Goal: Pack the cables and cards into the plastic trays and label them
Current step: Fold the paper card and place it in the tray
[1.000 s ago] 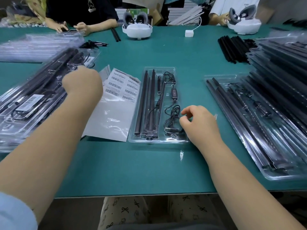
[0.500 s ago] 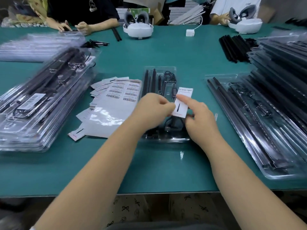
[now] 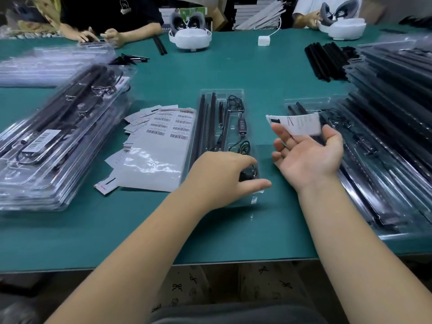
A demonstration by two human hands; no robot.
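The centre tray (image 3: 222, 141) on the counter (image 3: 233, 71) already carries rods and cable. The left hand (image 3: 219, 178) presses its near end, fingers curled. The right hand (image 3: 306, 155), palm up, pinches the card (image 3: 295, 123) above the counter, not yet packed. The label sheet (image 3: 163, 136) lies beside; labelling appears outstanding.

View: a single head-worn wide-angle camera; no second view shares the scene.
Facing: forward and down across the green worktop (image 3: 233, 66), toward the people seated at its far edge.
Nearness: close; both forearms enter from the bottom edge, and the worktop's near edge crosses the lower part.
Distortion: straight lines bow toward the sides.
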